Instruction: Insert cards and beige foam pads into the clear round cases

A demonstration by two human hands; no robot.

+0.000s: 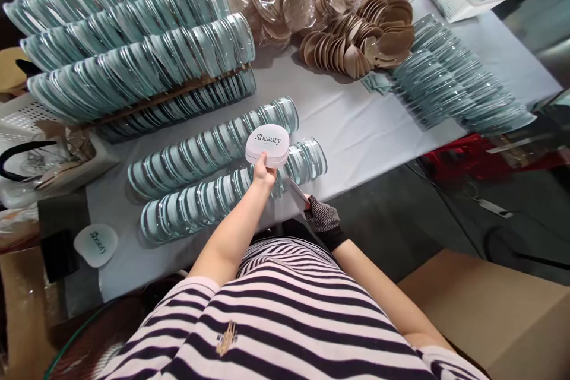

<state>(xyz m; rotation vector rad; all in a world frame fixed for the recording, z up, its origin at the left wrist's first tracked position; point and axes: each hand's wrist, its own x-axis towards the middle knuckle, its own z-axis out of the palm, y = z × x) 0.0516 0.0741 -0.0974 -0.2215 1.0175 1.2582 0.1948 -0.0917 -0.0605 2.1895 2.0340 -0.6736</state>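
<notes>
Head view: left hand (263, 175) grips white case (267, 145) over pale table (351, 130), gloved right hand (321, 217) pinches strip (296, 191).

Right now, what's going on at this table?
A person in a striped shirt holds a white Beauty case in the left hand, above two rows of clear teal-tinted cases on the table. The gloved right hand holds a thin white tool. Beige puffs are piled further back.

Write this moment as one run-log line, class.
left hand: holds white case over rows of clear cases | right hand: gloved, holds thin strip at table edge
</notes>
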